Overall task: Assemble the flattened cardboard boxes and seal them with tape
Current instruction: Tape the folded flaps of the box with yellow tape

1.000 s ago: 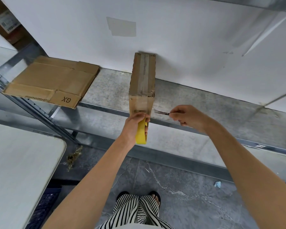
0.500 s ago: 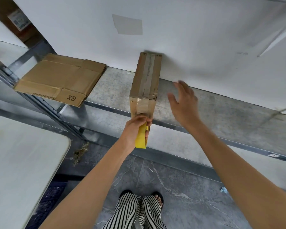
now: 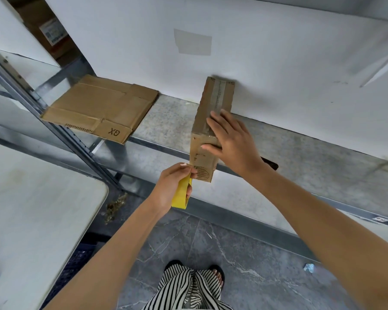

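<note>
Now the right hand lies flat, fingers spread, on the box standing on the shelf. Left hand grips yellow tape, mostly hidden. Possibly scissors behind the wrist.

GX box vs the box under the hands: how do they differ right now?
1. The GX box lies folded flat on the shelf; the assembled box stands up as a narrow closed block.
2. The assembled box has a tape strip along its top; the GX box shows only old tape marks.
3. The right hand presses on the assembled box while the left hand holds yellow tape at its front; nothing touches the GX box.
Both are brown cardboard and overhang the shelf's front edge.
</note>
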